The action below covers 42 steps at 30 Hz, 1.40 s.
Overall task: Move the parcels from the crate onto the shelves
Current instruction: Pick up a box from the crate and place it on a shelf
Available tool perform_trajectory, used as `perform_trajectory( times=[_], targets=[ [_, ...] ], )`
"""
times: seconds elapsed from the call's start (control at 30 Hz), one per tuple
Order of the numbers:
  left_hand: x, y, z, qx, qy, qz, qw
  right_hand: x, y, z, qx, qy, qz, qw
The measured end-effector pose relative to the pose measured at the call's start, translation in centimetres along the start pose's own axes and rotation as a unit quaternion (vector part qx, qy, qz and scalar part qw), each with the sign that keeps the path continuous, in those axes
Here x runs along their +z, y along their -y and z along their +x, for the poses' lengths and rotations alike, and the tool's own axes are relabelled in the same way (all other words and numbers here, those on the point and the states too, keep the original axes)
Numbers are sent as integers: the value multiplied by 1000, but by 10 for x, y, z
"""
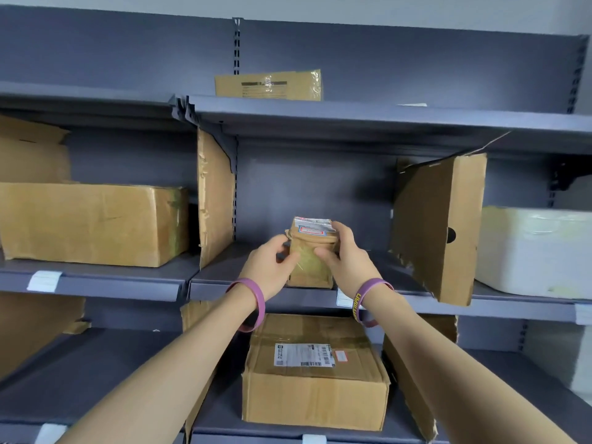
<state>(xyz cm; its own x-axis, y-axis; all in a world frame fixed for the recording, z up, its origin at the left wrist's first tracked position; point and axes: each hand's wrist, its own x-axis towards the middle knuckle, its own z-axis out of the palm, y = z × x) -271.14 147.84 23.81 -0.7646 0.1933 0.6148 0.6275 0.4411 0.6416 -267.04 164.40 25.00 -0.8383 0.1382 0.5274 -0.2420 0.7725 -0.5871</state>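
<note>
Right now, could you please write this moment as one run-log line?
left hand: grips small parcel | right hand: grips small parcel | small parcel: upright at middle shelf front | crate: not in view

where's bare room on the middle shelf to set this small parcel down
Bare shelf lies between the left cardboard divider and the tilted right divider, behind the small parcel that left hand and right hand grip. Crowded: large box past the left divider, white foam box past the right.

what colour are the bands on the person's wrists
Purple, both the left wristband and the right wristband; the head view shows them clearly.
</note>
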Motion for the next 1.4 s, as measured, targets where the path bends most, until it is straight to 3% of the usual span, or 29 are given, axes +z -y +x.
perform_trajectory(
  times=[0.67, 0.83, 0.97, 1.2, 1.4],
  targets=[
    [21, 16, 18, -17, 11, 31, 999, 18, -13, 31, 46, 3, -11, 999],
    [17, 18, 5, -25, -9, 37, 999, 9, -13, 11, 44, -53, 28, 997],
    [14, 23, 4, -63, 14, 55, 996, 15, -11, -5, 47, -11, -16, 999],
    [13, 32, -12, 28, 14, 159, 987, 30, -6, -2, 56, -9, -89, 994],
    [10, 25, -12, 32, 37, 201, 978, 28, -5, 1, 54, 7, -109, 993]
  ],
)
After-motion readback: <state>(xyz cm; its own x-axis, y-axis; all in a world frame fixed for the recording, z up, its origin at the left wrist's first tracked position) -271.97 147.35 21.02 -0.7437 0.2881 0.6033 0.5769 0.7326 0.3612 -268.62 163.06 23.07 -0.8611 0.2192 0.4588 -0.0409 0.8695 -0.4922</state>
